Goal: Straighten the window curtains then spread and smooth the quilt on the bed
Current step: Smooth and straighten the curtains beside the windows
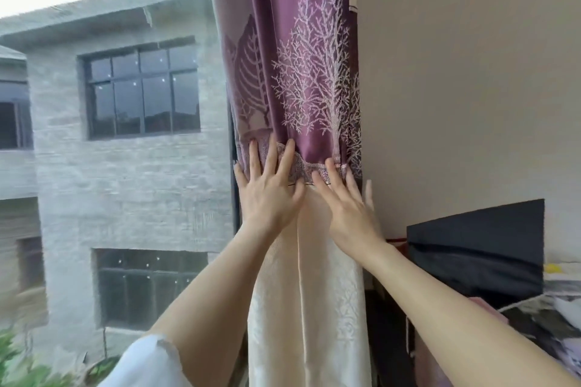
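A gathered curtain (pixel 301 72) hangs at the right side of the window, purple with a white tree pattern above and cream below. My left hand (pixel 270 188) presses flat on it with straight fingers, right where purple meets cream. Beside it, my right hand (pixel 349 201) also lies flat on the fabric, fingers spread, near the curtain's right edge by the wall. Neither hand grips the cloth. No bed or quilt is in view.
The window pane (pixel 125 151) fills the left, showing a grey brick building outside. A beige wall (pixel 471 88) stands to the right. A black screen (pixel 474 251) leans at lower right above cluttered items (pixel 562 308).
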Tool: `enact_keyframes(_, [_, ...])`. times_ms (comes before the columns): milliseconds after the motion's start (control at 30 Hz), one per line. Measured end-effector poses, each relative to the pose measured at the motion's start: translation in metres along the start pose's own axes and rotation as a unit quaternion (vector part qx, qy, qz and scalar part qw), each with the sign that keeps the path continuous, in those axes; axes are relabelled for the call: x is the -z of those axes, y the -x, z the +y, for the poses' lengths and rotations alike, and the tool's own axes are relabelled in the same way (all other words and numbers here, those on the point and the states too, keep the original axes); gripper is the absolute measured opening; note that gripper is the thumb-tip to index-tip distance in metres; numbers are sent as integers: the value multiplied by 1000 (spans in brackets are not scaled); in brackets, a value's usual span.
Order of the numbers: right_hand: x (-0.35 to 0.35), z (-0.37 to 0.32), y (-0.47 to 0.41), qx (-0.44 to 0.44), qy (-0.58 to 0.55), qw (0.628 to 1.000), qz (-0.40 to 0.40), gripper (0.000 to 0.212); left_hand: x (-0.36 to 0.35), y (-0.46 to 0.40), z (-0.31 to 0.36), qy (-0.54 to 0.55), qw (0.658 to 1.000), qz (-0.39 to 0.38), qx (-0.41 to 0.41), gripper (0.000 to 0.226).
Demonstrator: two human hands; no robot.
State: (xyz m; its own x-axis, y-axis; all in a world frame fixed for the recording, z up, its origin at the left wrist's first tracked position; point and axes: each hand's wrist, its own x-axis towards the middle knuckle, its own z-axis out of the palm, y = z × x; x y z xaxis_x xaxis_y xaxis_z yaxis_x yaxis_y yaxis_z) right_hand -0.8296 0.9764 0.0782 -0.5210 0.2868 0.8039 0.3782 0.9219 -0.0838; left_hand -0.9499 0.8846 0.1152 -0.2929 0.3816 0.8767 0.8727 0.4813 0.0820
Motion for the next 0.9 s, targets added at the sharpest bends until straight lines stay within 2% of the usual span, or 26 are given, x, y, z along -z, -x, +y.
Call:
enact_keyframes(133, [-50, 47, -35, 3, 16, 1000, 8, 89, -70, -33, -3, 5, 1000, 17, -10, 69])
enact_keyframes(333, [-116, 125, -100, 26, 33, 999, 16, 63, -167, -93, -2, 4, 1000, 17, -23, 69])
enact_keyframes(600, [-198, 229, -189, 53, 90, 994, 10, 69, -292, -171, 0, -21, 999, -6, -34, 74])
enact_keyframes(900, [-276, 306, -262, 36, 108, 994, 5, 70, -408, -236, -4, -17, 999, -1, -42, 76])
